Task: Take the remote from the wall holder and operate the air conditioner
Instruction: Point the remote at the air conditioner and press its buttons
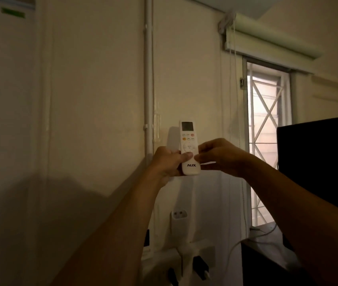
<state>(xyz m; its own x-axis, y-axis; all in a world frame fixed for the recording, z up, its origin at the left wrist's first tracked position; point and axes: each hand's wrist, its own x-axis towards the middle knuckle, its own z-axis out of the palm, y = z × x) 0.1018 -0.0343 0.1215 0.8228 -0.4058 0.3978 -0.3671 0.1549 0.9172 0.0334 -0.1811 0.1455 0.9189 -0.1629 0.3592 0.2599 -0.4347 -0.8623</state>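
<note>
A white remote (188, 141) marked AUX stands upright in front of the cream wall, its small screen on top and coloured buttons below. My left hand (169, 164) grips its lower half from the left, with the thumb lying across the buttons. My right hand (219, 155) is at the remote's right edge, fingertips touching its side near the lower buttons. The white wall holder (178, 220) is fixed to the wall below the hands, with nothing in it. The air conditioner is out of view.
A white pipe (148, 79) runs down the wall left of the remote. A window with a white grille (267, 141) and a rolled blind (267, 36) is at right. A black cabinet (318, 162) stands far right. Wall sockets with black plugs (200, 263) sit low down.
</note>
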